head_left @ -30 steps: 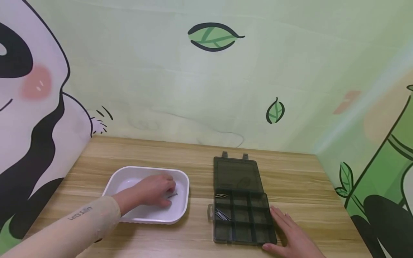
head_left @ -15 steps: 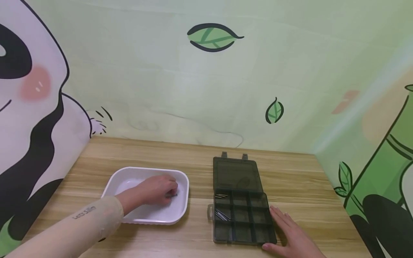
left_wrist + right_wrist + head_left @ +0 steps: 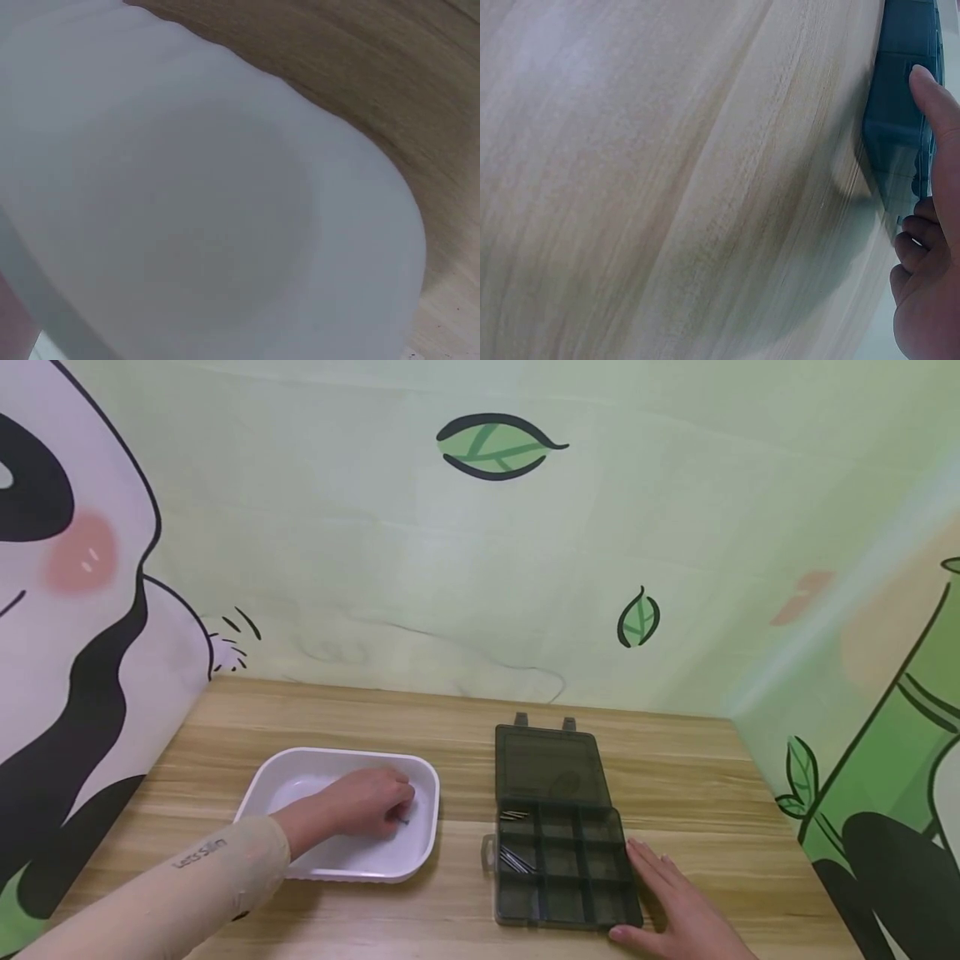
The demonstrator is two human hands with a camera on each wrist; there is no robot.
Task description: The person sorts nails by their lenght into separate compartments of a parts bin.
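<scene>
In the head view my left hand (image 3: 371, 802) reaches into a white plastic tray (image 3: 431, 777), its fingers curled down near the right end. Between thumb and fingers it pinches a thin grey nail (image 3: 403, 820), mostly hidden, one tip poking out. My right hand (image 3: 686, 902) rests against a dark translucent compartment box (image 3: 562, 906), fingers straight along its right side and thumb at the front corner. The box's lid (image 3: 551, 768) lies open toward the back. Several nails (image 3: 516, 860) lie in its left middle compartment, and several shorter, brassy ones (image 3: 514, 816) in the back left compartment.
Both containers stand on a wood-grain table (image 3: 465, 793). Behind it hangs a green printed backdrop (image 3: 337, 568) with a panda and leaves. A latch (image 3: 489, 853) sticks out on the box's left side. The left wrist view is mostly tray wall (image 3: 217, 210).
My left hand's thumb and fingers have closed on the nail in the tray, and the hand has shifted slightly right. The right hand and the box have stayed in place.
</scene>
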